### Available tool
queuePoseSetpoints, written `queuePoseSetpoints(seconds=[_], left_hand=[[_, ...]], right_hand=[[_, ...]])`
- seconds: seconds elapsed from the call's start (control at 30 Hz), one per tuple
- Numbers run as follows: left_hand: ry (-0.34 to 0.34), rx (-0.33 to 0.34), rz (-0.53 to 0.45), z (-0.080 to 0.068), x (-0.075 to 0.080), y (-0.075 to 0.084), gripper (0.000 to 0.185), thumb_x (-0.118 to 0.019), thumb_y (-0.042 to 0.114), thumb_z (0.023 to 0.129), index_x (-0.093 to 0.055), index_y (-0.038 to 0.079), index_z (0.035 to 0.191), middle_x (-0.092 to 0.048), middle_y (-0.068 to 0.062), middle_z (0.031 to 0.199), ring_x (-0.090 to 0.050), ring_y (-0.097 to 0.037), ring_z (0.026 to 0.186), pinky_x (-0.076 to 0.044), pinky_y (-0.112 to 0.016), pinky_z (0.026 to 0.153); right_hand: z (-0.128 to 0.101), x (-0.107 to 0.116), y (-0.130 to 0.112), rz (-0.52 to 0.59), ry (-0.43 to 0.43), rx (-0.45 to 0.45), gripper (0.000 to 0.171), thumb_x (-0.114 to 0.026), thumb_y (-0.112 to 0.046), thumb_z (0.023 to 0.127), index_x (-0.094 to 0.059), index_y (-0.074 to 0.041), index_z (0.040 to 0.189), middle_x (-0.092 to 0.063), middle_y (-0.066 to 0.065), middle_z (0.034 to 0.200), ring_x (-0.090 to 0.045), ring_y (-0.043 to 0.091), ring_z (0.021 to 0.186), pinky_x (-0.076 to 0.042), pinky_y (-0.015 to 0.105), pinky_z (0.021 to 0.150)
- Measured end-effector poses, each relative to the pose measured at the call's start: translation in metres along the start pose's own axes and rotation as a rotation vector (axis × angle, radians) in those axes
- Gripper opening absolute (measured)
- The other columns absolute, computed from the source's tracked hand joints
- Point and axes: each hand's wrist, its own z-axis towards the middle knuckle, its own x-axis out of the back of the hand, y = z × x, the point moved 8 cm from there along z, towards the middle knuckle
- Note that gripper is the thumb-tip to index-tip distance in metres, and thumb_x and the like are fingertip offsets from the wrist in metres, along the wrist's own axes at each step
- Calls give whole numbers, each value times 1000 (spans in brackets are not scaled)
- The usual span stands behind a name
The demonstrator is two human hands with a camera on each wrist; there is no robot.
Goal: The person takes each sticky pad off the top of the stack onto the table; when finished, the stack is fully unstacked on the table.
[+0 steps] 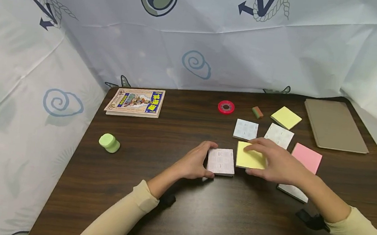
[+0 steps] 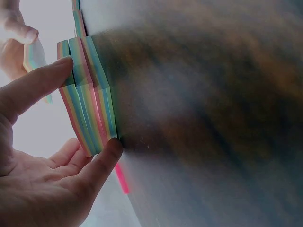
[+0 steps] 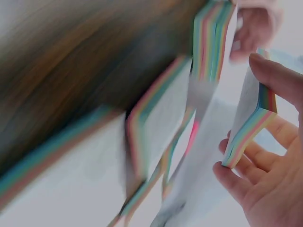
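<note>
My left hand (image 1: 193,161) grips a stack of paper note pads (image 1: 221,161), thumb on the near side and fingers on the far side. In the left wrist view, the edges of the stack (image 2: 87,104) show bands of green, yellow and pink. Just to the right, my right hand (image 1: 281,166) pinches a yellow-topped note pad (image 1: 249,159) between thumb and fingers. The right wrist view shows this pad (image 3: 251,118) tilted and raised off the table, its side striped in several colours. In the head view its left edge is close to the stack.
More pads lie around the right hand: white (image 1: 246,129), another white pad (image 1: 280,135), yellow (image 1: 286,118) and pink (image 1: 307,157). Behind are a red disc (image 1: 226,107) and a small eraser-like block (image 1: 257,112). A grey-brown board (image 1: 336,125), a book (image 1: 135,102) and a green cylinder (image 1: 109,143) stand farther out.
</note>
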Motion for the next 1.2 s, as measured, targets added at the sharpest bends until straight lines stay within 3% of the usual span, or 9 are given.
queuePoseSetpoints(seconds=[0.3, 0.4, 0.57, 0.7, 0.83, 1.0, 1.2], left_hand=[[2, -5, 18, 1, -1, 1, 85, -91, 15, 68, -42, 3, 138, -50, -8, 134, -50, -20, 118, -39, -35, 102], [3, -7, 15, 1, -1, 2, 84, -90, 15, 69, -43, 3, 137, -50, -8, 133, -50, -20, 118, -39, -35, 102], [-1, 10, 12, 1, -1, 1, 84, -90, 15, 69, -43, 5, 138, -49, -7, 134, -50, -20, 119, -39, -35, 102], [-6, 16, 17, 1, -1, 2, 84, -90, 16, 70, -43, 5, 138, -49, -6, 135, -50, -19, 120, -39, -35, 103], [-4, 19, 20, -1, -1, 1, 83, -90, 17, 70, -43, 6, 138, -49, -6, 134, -50, -19, 120, -39, -35, 103], [7, 9, 18, -3, 1, 2, 82, -90, 15, 69, -45, 4, 136, -50, -8, 131, -51, -20, 118, -40, -36, 102], [4, -4, 27, -2, 1, 3, 81, -90, 15, 70, -44, 4, 136, -50, -8, 131, -50, -20, 118, -39, -36, 102]], right_hand=[[-98, 51, 102, -108, 118, -273, 64, -91, -34, 67, -64, -7, 118, -54, 21, 126, -54, 42, 108, -44, 57, 80], [-130, 58, 134, -159, 140, -337, 64, -92, -32, 65, -64, -6, 117, -53, 24, 123, -55, 44, 102, -43, 56, 73], [-164, 58, 168, -197, 157, -412, 59, -92, -27, 63, -64, -2, 109, -52, 31, 118, -52, 52, 98, -42, 62, 72], [-175, 50, 178, -172, 134, -423, 56, -91, -29, 65, -65, -3, 107, -52, 30, 118, -52, 52, 99, -42, 62, 72], [-173, 45, 181, -175, 128, -403, 55, -92, -28, 64, -66, -3, 106, -52, 27, 118, -55, 46, 94, -44, 58, 69], [-170, 41, 183, -194, 78, -411, 59, -92, -31, 64, -64, -1, 106, -49, 31, 117, -53, 49, 94, -43, 61, 71], [-162, 52, 164, -220, 117, -339, 59, -92, -28, 62, -65, 2, 105, -48, 33, 120, -46, 53, 104, -39, 65, 78]])
